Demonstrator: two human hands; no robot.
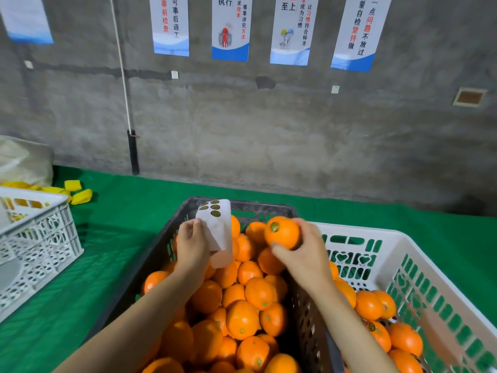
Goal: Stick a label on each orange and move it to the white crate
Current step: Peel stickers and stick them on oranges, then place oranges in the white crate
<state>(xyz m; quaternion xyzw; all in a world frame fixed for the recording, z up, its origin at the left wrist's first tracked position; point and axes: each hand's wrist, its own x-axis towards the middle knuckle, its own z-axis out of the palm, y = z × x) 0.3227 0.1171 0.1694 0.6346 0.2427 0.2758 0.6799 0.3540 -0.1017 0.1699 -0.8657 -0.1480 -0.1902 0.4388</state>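
My right hand (306,254) grips an orange (282,231) with a round label on its upper left side, above the far end of the black crate (242,204). My left hand (192,246) pinches a white label sheet (217,227) that carries several round labels near its top. Several unlabelled oranges (242,319) fill the black crate below both hands. The white crate (376,234) stands right of it and holds several oranges (376,305), one showing a label.
A second white crate (40,232) stands at the left on the green table cover (107,251). Yellow pieces (78,191) and a plastic bag (21,162) lie behind it. A grey concrete wall with posters rises at the table's far edge.
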